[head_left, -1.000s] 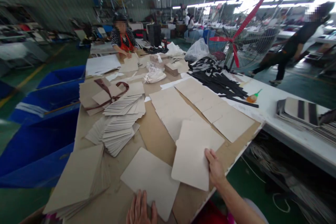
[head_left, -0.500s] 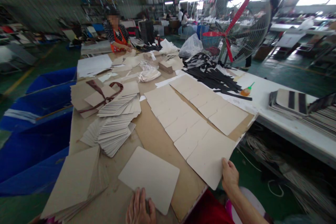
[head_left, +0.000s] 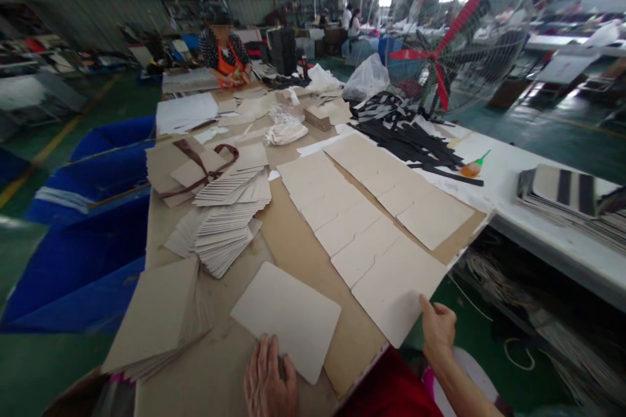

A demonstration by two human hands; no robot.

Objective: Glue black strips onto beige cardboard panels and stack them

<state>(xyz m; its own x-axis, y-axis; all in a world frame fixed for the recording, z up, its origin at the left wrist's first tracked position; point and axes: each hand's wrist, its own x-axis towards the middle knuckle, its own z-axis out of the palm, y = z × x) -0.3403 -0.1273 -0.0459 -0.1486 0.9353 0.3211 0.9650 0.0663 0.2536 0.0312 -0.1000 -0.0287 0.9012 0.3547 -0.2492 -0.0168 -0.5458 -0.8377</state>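
Observation:
My left hand (head_left: 270, 374) lies with fingers stretched out over the near edge of a single beige cardboard sheet (head_left: 288, 316) with rounded corners. At the table's right edge, my right hand (head_left: 439, 329) is closed, with thumb and finger pinching the corner of the nearest cardboard sheet (head_left: 398, 283) in an overlapping row. A second overlapping row of sheets (head_left: 430, 212) runs beside it. Left of my left hand sits a stack of larger cardboard pieces (head_left: 154, 313). Beyond that, fanned cardboard pieces (head_left: 225, 234) are piled up.
A brown ribbon (head_left: 205, 172) lies on more cardboard. Black strips (head_left: 405, 137) and an orange bottle with a green tip (head_left: 473, 168) are on the white table, near a large fan (head_left: 440, 55). Blue bins (head_left: 92, 254) stand left. A co-worker (head_left: 227, 55) is at the far end.
The whole scene has shifted slightly right and up in view. Both hands keep nearly the same places on their sheets. The far co-worker's hands have moved a little.

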